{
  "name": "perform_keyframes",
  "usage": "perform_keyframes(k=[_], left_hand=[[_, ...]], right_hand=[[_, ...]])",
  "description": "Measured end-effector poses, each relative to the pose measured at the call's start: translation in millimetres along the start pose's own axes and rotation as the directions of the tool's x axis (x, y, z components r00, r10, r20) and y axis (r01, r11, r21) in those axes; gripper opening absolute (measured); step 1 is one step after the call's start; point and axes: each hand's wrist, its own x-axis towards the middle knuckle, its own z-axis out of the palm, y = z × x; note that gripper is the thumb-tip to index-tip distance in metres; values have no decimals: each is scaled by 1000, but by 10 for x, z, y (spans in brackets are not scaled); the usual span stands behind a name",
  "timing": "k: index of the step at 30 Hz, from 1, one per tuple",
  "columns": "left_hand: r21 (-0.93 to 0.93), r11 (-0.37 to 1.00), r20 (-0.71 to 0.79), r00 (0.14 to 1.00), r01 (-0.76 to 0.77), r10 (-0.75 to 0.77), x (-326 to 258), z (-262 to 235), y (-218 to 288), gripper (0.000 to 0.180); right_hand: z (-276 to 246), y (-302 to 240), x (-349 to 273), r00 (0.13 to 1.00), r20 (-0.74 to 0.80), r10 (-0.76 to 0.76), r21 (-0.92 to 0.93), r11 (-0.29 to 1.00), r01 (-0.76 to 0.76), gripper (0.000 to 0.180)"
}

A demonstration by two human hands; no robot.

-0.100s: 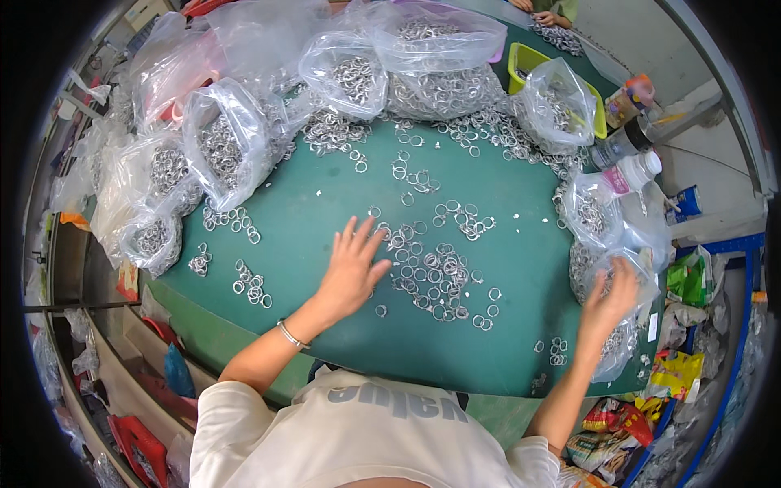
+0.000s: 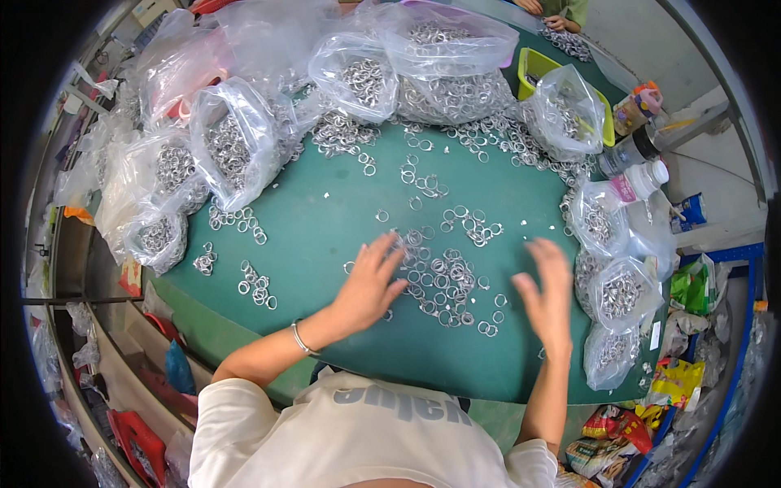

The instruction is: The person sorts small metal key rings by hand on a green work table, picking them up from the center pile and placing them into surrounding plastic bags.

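Observation:
A loose pile of silver metal rings (image 2: 446,281) lies in the middle of the green table. At its left edge, my left hand (image 2: 366,286) reaches over the tabletop with fingers apart, the fingertips touching or just above the nearest rings. To the right of the pile, my right hand (image 2: 549,297) hovers over the table, thumb and fingers spread and blurred, with nothing visible in it. A smaller cluster of rings (image 2: 472,225) lies just beyond the pile. Beside my right hand stands an open clear bag of rings (image 2: 620,294).
Filled plastic bags (image 2: 232,146) line the table's left and far sides. A yellow-green basket (image 2: 608,122) and a white-capped bottle (image 2: 639,180) stand at the far right. Small ring groups (image 2: 257,285) lie at left. Another person's hands (image 2: 557,20) work at the far edge.
My right hand has moved left from the bag at the right edge to above the table. My left hand has shifted slightly right and nearer, toward the pile.

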Motion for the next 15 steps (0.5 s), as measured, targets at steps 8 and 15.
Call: perform_keyframes(k=[8, 15], left_hand=[[53, 987, -197, 967, -153, 160, 1246, -90, -351, 39], [-79, 954, 163, 940, -289, 298, 980, 20, -479, 36]], right_hand=[[926, -12, 816, 950, 256, -178, 34, 984, 176, 61], [684, -57, 690, 906, 357, -226, 454, 890, 43, 38]])
